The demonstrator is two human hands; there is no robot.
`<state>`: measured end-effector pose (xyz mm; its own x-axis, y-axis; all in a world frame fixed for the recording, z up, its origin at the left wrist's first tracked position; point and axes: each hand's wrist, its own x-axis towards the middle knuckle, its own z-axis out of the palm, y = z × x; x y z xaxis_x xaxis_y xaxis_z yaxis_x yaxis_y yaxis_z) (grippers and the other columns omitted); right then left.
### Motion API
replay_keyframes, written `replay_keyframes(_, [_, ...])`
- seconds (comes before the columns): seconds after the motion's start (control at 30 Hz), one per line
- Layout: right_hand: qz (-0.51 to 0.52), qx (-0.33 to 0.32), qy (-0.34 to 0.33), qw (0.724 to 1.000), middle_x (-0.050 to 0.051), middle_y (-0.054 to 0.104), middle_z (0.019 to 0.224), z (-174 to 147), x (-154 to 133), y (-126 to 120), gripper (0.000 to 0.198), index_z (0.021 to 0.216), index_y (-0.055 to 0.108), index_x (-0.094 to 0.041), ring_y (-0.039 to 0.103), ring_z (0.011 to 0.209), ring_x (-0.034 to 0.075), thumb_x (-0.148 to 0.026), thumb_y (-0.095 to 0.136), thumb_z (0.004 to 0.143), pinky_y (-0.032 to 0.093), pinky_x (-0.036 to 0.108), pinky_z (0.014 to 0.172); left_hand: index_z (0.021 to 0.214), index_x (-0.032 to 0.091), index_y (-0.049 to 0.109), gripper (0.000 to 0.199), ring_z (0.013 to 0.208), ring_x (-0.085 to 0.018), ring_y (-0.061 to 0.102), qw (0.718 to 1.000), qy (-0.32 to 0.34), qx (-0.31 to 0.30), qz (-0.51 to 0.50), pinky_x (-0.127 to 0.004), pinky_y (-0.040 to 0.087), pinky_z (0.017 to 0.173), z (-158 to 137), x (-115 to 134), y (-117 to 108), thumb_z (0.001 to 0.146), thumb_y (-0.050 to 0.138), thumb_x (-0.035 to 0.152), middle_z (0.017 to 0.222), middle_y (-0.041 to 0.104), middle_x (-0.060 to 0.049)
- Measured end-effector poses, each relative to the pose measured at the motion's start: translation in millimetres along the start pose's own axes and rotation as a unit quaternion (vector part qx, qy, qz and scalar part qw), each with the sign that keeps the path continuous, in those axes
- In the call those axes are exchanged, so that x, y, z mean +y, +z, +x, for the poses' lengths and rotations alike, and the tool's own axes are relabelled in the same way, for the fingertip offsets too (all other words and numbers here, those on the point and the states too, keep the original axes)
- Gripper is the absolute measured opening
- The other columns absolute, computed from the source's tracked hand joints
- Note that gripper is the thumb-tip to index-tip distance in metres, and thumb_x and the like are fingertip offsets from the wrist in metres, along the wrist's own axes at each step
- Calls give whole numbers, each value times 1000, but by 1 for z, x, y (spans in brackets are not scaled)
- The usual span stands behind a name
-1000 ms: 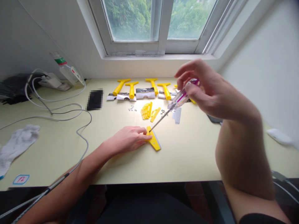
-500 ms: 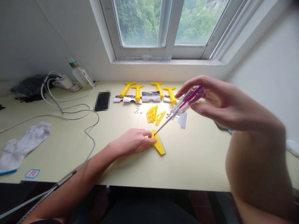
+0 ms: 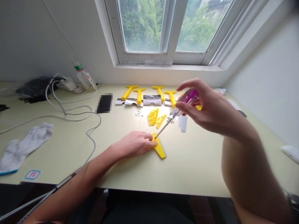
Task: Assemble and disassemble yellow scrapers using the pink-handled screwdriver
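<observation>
Closed around the handle end of a yellow scraper (image 3: 160, 150), my left hand (image 3: 135, 143) holds it low over the table. A thin metal blade edge runs along the scraper's right side, and a screw shows on its face. My right hand (image 3: 205, 107) grips a screwdriver (image 3: 187, 99) by its clear and purple handle. The screwdriver slants down to the left, its tip on the upper part of the scraper head. Behind the scraper lie several yellow plates (image 3: 153, 117), a separate yellow plate (image 3: 161, 121), grey metal blades (image 3: 182, 123) and small screws (image 3: 171, 120).
Several yellow scraper handles (image 3: 139, 95) rest on card packages (image 3: 152, 100) along the back. Small nuts (image 3: 139, 114) lie nearby. White cables (image 3: 92, 137), a bottle (image 3: 84, 77) and a white glove (image 3: 28, 144) are at left. A white mouse (image 3: 290, 153) sits at right.
My right hand has shifted its hold on the screwdriver handle, the wrist turning and the fingers further round it. The screwdriver tip stays on the scraper. The view has tilted slightly.
</observation>
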<state>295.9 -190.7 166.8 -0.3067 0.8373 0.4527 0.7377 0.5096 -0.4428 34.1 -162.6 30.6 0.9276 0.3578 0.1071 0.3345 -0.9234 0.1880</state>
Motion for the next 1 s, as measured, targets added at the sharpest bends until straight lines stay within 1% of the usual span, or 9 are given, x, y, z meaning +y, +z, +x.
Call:
replay_keyframes(0.1, [28,18,-7,999,-1,66,78,1,2,2,34,118,55,-30,65,65,20,-38,65,86,52,34,55,120,30,65,25,84,-14,64,1000,3,4,-2,-24,49,71,0,0,-1,99,51,31,97,65,-3])
replay_keyframes(0.3, [72,81,37,993,-1,61,76,0,9,-9,32,115,56,-29,61,61,18,-34,67,85,52,33,54,120,30,65,26,84,-15,64,1000,3,-5,1,-25,49,71,1,0,-1,99,51,30,100,65,-4])
replay_keyframes(0.43, [64,77,71,992,1,60,74,2,22,-15,31,111,55,-27,63,63,20,-33,69,84,52,35,52,123,31,64,28,86,-16,64,1000,-10,-27,-10,-26,50,74,0,0,-3,98,52,29,105,65,-4])
replay_keyframes(0.53, [69,72,91,991,1,60,73,4,31,-16,25,107,55,-27,63,62,21,-34,67,86,51,35,50,124,32,65,30,91,-17,64,998,-19,-31,-53,-27,51,79,-1,0,-7,96,55,33,111,64,-4])
replay_keyframes(0.63, [93,79,82,989,1,59,75,5,33,-16,23,108,54,-28,62,63,20,-35,64,88,53,36,54,129,30,63,34,95,-18,64,992,-78,9,-99,-29,52,83,6,-1,-13,97,53,37,114,64,-6])
replay_keyframes(0.73, [106,102,56,988,-1,58,74,4,30,-18,25,109,54,-27,63,64,19,-33,65,87,54,37,58,131,26,61,36,94,-20,64,979,-156,68,-111,-34,52,85,26,-4,-16,97,54,37,105,68,-5])
replay_keyframes(0.83, [108,121,48,986,0,59,76,2,28,-19,25,109,54,-27,64,66,19,-31,66,87,54,35,58,122,22,66,32,91,-21,65,976,-165,71,-124,-36,51,85,53,-7,-16,93,61,35,96,71,-4])
replay_keyframes(0.93, [110,134,46,984,1,61,77,1,30,-22,24,109,55,-27,64,65,19,-31,66,87,52,33,54,98,19,73,15,84,-20,65,974,-170,49,-145,-34,51,78,77,-8,-13,90,64,27,88,72,-3])
replay_keyframes(1.0, [95,140,49,984,1,62,77,0,33,-25,26,111,55,-27,64,63,19,-31,65,88,52,33,53,85,17,72,12,80,-19,65,970,-180,40,-155,-33,51,75,88,-9,-9,90,62,23,84,72,-3])
